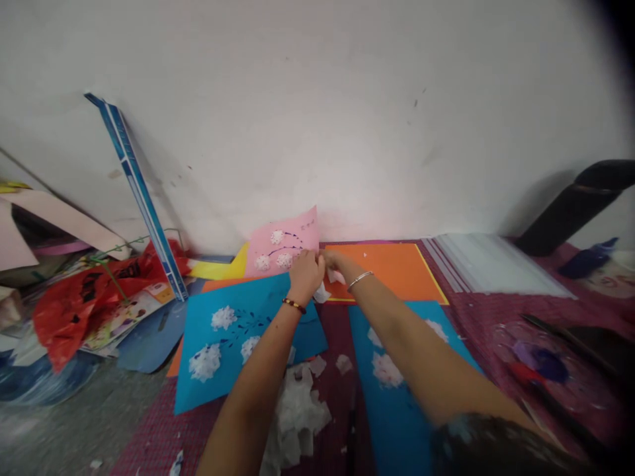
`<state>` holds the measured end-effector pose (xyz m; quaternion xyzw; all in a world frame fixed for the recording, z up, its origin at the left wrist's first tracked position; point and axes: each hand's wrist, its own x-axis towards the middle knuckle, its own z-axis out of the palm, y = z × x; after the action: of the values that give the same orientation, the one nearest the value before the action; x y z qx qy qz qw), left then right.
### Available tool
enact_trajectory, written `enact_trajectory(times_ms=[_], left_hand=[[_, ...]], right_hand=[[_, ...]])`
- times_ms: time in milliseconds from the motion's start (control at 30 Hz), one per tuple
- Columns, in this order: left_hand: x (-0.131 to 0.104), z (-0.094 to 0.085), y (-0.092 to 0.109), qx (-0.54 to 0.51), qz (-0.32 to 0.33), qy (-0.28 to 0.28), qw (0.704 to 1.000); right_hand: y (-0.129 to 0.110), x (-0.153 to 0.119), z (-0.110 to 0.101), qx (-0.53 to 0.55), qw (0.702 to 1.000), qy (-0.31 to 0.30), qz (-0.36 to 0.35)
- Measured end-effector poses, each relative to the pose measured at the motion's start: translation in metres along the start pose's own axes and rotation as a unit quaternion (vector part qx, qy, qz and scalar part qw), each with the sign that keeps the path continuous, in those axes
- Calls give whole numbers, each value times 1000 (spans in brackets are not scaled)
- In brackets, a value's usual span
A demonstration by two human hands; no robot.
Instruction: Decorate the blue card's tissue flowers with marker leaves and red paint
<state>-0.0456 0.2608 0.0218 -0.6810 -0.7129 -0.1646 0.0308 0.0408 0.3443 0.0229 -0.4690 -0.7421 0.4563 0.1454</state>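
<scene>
My left hand (304, 275), with a beaded bracelet on its wrist, is closed in front of the pink sheet (306, 231). Against it, fingertips meeting, is my right hand (339, 263), which wears a silver bangle. White tissue paper (321, 293) hangs out below the fingers of both. The fingertips themselves are mostly hidden. Under the left forearm lies a blue sheet (198, 317) with puffy white paper flowers and painted dark-blue leaves. A second blue sheet (370, 396) with similar flowers is partly covered by my right forearm. Many white tissue squares (302, 410) lie between the two sheets.
An orange sheet (391, 268) lies by the wall, beside stacked clear plastic pieces (501, 264). At right are a paint palette (550, 363) and a black cylinder (570, 205). A blue strip (141, 192) leans on the wall at left, near a red bag (94, 297).
</scene>
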Motion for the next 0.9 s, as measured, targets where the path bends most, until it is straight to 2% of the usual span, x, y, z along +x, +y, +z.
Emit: enact_trajectory(times_ms=[100, 200, 267, 333, 433, 500, 533, 600, 667, 700, 733, 767, 833, 900], left_hand=[[6, 12, -6, -17, 5, -26, 1000], [9, 17, -8, -41, 22, -61, 997], [7, 13, -3, -66, 29, -70, 995], [3, 3, 8, -99, 33, -60, 993], [-11, -22, 32, -205, 68, -55, 975], [-26, -40, 49, -316, 109, -59, 941], [-35, -50, 57, -347, 127, -42, 928], [-58, -71, 72, -388, 145, 23, 910], [-89, -91, 83, -410, 156, 41, 898], [-107, -99, 87, -421, 159, 22, 893], [-127, -106, 89, -442, 154, -20, 884], [-146, -110, 91, -471, 146, -90, 865], [-183, -108, 95, -535, 108, -269, 794], [-211, -98, 103, -593, 25, -378, 711]], right_hand=[[13, -10, -28, -15, 998, -23, 47], [21, -36, -64, -18, 997, 7, 71], [20, -62, -83, -10, 998, 27, 64], [16, -93, -91, 6, 999, 26, 42], [5, -141, -86, 37, 999, -4, 11], [-1, -174, -75, 83, 996, -26, -11], [-3, -192, -68, 120, 992, -29, -25], [-2, -230, -53, 197, 980, 0, -41], [5, -273, -35, 244, 967, 63, -40], [11, -295, -24, 252, 963, 86, -45], [18, -318, -12, 256, 961, 88, -49], [25, -340, -1, 262, 960, 85, -49], [40, -381, 20, 273, 959, 63, -33], [52, -414, 33, 277, 959, 55, -13]])
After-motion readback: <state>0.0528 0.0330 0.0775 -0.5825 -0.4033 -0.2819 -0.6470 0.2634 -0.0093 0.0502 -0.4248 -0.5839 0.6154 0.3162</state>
